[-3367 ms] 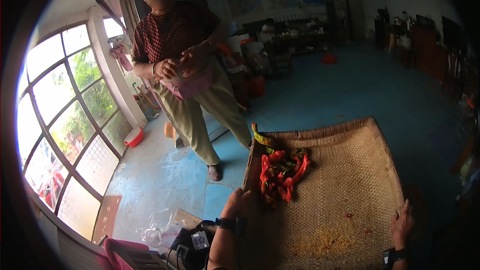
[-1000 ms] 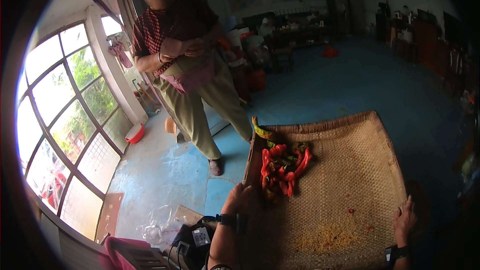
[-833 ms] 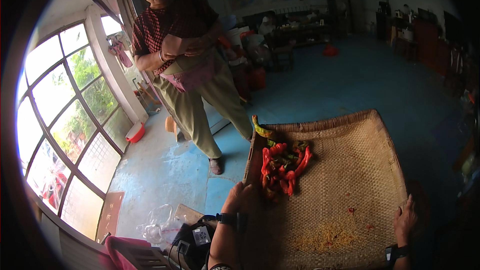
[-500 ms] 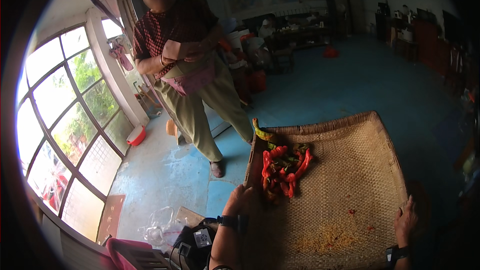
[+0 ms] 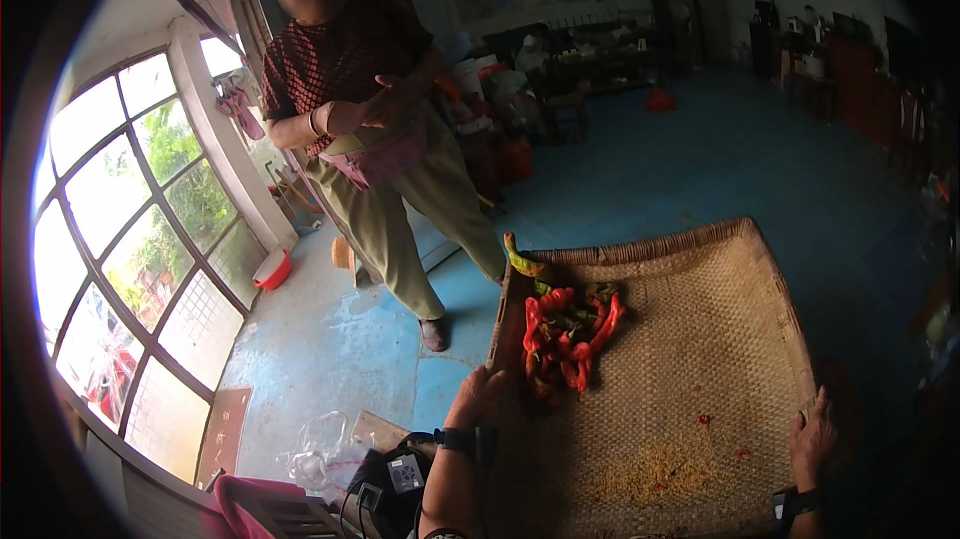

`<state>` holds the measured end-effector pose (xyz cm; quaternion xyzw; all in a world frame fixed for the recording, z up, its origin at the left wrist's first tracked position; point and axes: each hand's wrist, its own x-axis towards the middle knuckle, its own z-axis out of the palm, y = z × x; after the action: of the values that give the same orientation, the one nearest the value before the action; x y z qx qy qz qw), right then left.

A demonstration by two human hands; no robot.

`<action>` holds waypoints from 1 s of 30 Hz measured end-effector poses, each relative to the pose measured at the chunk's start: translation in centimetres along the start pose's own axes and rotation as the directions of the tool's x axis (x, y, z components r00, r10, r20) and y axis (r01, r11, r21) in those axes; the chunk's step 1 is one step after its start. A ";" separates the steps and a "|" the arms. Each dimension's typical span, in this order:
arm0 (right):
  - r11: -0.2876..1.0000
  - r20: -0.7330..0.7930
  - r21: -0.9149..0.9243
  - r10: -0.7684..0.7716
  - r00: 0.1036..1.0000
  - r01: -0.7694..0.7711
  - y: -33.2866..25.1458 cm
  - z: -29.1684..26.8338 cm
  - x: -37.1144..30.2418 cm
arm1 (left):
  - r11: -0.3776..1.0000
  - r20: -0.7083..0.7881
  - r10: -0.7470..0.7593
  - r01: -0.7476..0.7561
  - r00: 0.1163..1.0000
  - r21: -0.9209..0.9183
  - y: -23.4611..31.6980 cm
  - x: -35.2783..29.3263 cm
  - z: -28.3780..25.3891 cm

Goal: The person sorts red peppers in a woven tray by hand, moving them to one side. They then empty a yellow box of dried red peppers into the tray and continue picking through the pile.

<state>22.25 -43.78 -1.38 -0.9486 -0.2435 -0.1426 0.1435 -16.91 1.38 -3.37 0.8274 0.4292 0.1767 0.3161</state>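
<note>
A large woven bamboo tray [image 5: 690, 339] with a raised rim is in front of me. My left hand [image 5: 476, 394] grips its left rim, the fingers partly hidden by shadow. On the right rim, my right hand [image 5: 812, 437] holds the edge, with the index finger lying along it. Red peppers [image 5: 575, 339] and some dark green ones lie heaped in the tray's far left part. A yellow-green pepper [image 5: 522, 259] rests at the far left corner. Small yellow seeds [image 5: 650, 474] are scattered over the near part, among a few red bits.
Another person [image 5: 370, 109] stands beyond the tray on the left, hands together at the waist. A pink chair [image 5: 260, 504] and a black bag [image 5: 385, 479] are at lower left. A red basin [image 5: 273, 269] stands by the window. Furniture lines the far walls.
The other person's hands have shifted, with fingers now more spread. The tray has moved up very slightly; both my hands keep their places on its rim.
</note>
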 end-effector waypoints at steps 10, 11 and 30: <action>0.999 0.014 0.032 0.033 0.999 -0.033 -0.9 -0.9 -0.1 | 0.997 -0.029 -0.072 0.072 0.997 0.013 1.9 -0.5 -0.7; 0.999 0.010 0.006 0.038 0.999 -0.038 -0.7 -0.4 0.0 | 0.994 -0.012 0.054 -0.053 0.998 0.095 1.8 -0.7 -0.9; 0.997 0.098 0.012 0.078 0.992 -0.079 -0.9 -1.4 0.0 | 1.000 0.005 -0.010 0.010 1.000 0.025 3.8 -1.0 -1.1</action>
<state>21.53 -43.50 0.05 -0.9621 -0.2139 -0.0885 0.1442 -15.84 -0.67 -0.07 0.8296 0.4346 0.1678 0.3077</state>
